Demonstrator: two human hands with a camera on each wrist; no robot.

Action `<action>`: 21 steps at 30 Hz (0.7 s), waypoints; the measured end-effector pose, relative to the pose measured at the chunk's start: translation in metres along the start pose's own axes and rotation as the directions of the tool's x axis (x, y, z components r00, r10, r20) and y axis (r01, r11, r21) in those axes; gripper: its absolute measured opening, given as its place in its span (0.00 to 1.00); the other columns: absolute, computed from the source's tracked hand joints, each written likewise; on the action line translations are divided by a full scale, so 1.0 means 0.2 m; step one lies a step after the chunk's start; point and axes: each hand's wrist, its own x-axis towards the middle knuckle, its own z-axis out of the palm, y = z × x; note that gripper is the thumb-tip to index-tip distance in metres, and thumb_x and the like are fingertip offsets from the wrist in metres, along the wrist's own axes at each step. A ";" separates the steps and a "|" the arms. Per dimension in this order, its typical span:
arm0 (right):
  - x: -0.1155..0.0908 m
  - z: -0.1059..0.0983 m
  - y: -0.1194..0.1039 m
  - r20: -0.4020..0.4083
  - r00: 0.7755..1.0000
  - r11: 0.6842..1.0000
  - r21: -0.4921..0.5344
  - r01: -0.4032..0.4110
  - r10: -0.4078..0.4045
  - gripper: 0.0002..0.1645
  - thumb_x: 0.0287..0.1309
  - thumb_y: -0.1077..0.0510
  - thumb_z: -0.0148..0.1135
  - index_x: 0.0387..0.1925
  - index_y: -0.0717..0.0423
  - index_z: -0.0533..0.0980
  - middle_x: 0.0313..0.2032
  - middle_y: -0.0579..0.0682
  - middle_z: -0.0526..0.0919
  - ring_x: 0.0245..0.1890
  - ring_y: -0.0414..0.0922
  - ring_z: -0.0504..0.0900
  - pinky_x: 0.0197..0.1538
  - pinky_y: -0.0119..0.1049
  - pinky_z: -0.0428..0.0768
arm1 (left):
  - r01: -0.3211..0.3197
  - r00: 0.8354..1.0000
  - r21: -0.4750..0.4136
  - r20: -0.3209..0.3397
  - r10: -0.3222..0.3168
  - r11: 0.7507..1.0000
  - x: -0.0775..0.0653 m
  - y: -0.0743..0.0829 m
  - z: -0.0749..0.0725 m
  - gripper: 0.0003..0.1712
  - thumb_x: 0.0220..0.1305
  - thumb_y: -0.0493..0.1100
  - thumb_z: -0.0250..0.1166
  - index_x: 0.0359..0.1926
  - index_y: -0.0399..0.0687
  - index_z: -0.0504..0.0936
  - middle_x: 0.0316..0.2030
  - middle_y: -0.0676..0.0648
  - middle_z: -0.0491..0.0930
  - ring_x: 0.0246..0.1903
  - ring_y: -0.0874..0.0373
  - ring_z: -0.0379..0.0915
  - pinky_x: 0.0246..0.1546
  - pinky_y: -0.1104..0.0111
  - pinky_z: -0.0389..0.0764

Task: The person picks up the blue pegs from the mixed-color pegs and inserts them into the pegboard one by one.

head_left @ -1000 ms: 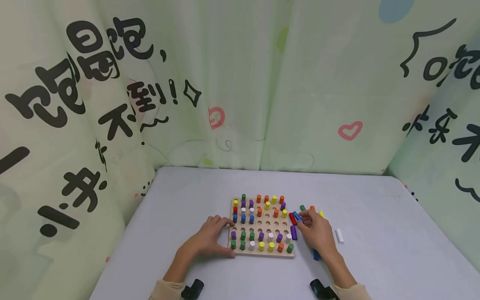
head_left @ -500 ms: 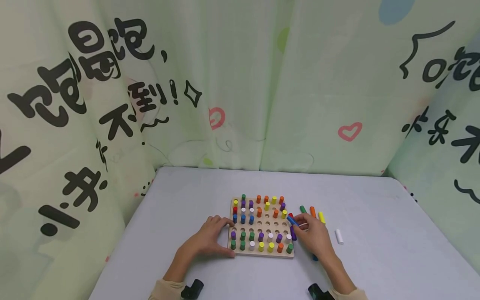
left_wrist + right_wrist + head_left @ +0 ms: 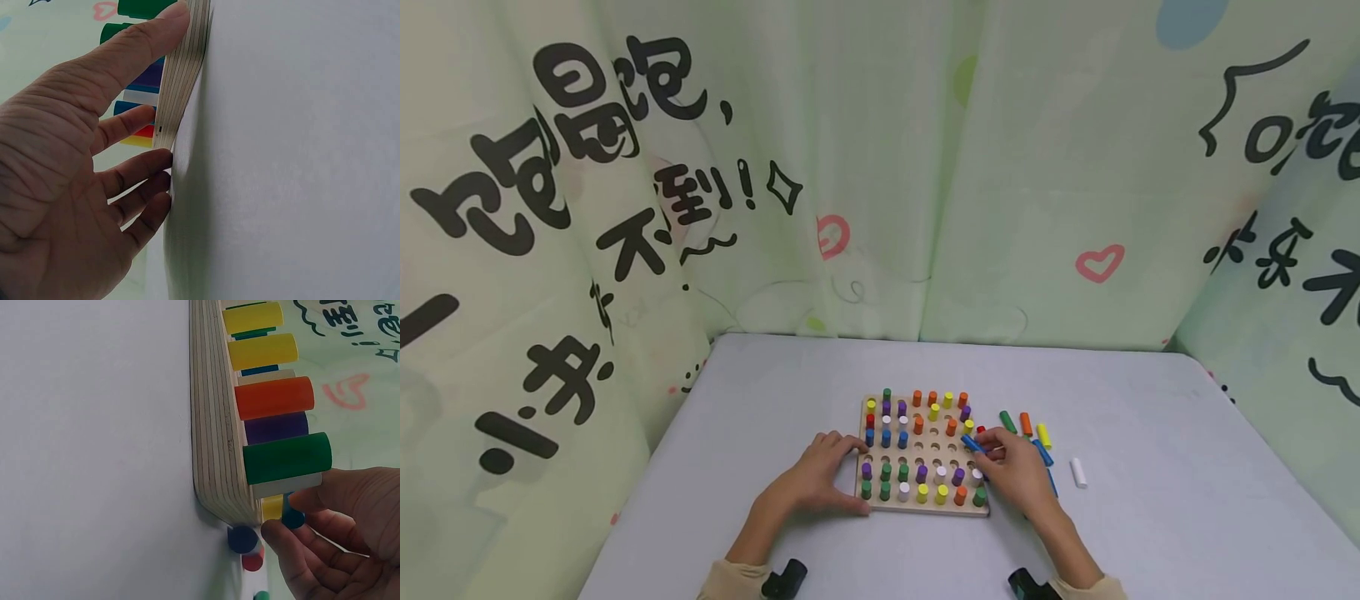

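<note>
My right hand [image 3: 1018, 475] pinches a blue peg [image 3: 972, 443] between thumb and fingers, tilted over the right side of the wooden pegboard [image 3: 925, 510]. In the right wrist view the blue peg [image 3: 292, 516] shows between the fingertips, beyond the board's corner. My left hand [image 3: 820, 477] rests at the board's left side, its thumb by the front left corner. The left wrist view shows that thumb across the board's layered edge [image 3: 181, 81], the other fingers spread along the side. Upright pegs in several colours fill many holes; bare holes show around the middle right.
Loose pegs lie right of the board: green [image 3: 1007, 422], orange [image 3: 1026, 424], yellow [image 3: 1043, 435], white [image 3: 1078, 473] and blue [image 3: 1042, 452]. A red peg [image 3: 252, 560] and a dark purple peg [image 3: 242, 540] lie close against the board's right side. A printed curtain [image 3: 1000, 208] surrounds the table.
My right hand has lifted the blue peg from among the loose pegs and carried it left, over the board's right edge. My left hand has stayed in place.
</note>
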 end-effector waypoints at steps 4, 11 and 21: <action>0.00 0.00 -0.01 0.009 1.000 1.000 0.021 0.015 -0.015 0.14 0.60 0.65 0.70 0.47 0.62 0.82 0.38 0.53 0.85 0.38 0.45 0.83 0.41 0.36 0.85 | -0.002 1.000 0.003 -0.001 0.002 1.000 0.00 0.00 0.00 0.48 0.44 0.63 0.83 0.65 0.54 0.74 0.53 0.48 0.73 0.57 0.49 0.64 0.61 0.47 0.72; 0.01 0.01 -0.04 0.022 0.999 0.998 0.048 0.029 -0.030 0.13 0.59 0.65 0.70 0.47 0.62 0.82 0.37 0.51 0.84 0.37 0.44 0.81 0.39 0.31 0.82 | -0.002 1.000 0.003 -0.001 0.002 1.000 0.00 -0.01 0.00 0.48 0.44 0.64 0.82 0.65 0.54 0.74 0.53 0.48 0.73 0.56 0.49 0.64 0.61 0.47 0.72; 0.02 0.05 -0.07 0.034 0.999 0.996 0.081 0.024 -0.027 0.12 0.58 0.64 0.72 0.45 0.60 0.82 0.35 0.49 0.83 0.34 0.43 0.78 0.37 0.25 0.78 | -0.010 1.000 0.006 0.000 0.010 1.000 0.00 0.00 -0.01 0.48 0.45 0.64 0.82 0.64 0.55 0.73 0.53 0.48 0.73 0.57 0.49 0.64 0.61 0.47 0.71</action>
